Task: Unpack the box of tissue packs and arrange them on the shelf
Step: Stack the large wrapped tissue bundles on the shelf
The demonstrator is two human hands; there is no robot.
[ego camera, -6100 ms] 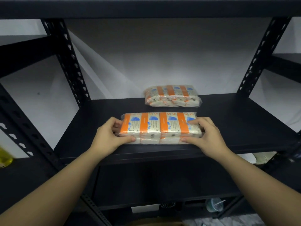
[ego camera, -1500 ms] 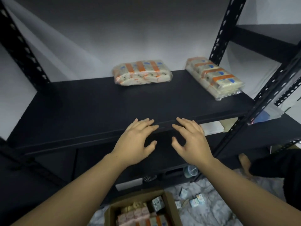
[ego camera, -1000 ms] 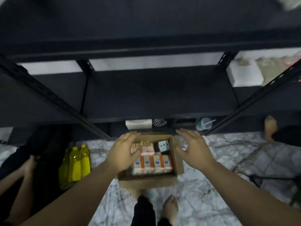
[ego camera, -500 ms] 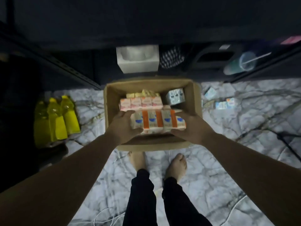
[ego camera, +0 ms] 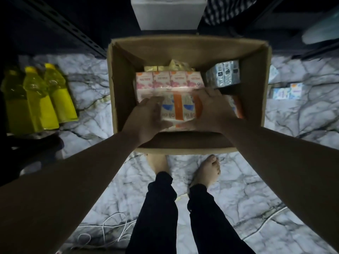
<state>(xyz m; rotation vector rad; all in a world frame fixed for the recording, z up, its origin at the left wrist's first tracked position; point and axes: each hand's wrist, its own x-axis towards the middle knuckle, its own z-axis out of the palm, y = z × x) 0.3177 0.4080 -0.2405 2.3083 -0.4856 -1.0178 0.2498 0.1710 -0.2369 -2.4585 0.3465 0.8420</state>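
1. The orange-and-white plastic-wrapped bundle of tissue packs [ego camera: 180, 109] lies in the open brown cardboard box [ego camera: 120, 92], against its near wall, and we have both hands on it.
2. Our left hand [ego camera: 146, 120] is curled over the bundle's left end and our right hand [ego camera: 213, 109] over its right end, fingers closed around the wrapper with the thumbs along the near edge; the bundle looks gripped but not yet lifted out.
3. Half a second ago we were only reaching its ends from higher up; now the view has dropped closer and the hands sit further over the top. A moment before that we had empty hands at the black shelf, where two bundles were already laid. So we judge this to be the third bundle, at the start of its lift.
4. Behind it, toward the far wall, sit a pink-and-white wrapped bundle [ego camera: 169, 82], some yellowish packs [ego camera: 165, 67] and a silver-grey wrapped block [ego camera: 222, 74] at the far right corner.
5. Our hands hide most of the orange bundle, and more orange wrapping [ego camera: 237, 107] shows past the right wrist; we cannot tell whether it belongs to the same bundle.
6. The shelf top is out of view; only a dark perforated upright [ego camera: 73, 32] crosses the upper left. Yellow plastic bottles [ego camera: 39, 99] stand on the marbled floor [ego camera: 238, 195] left of the box.
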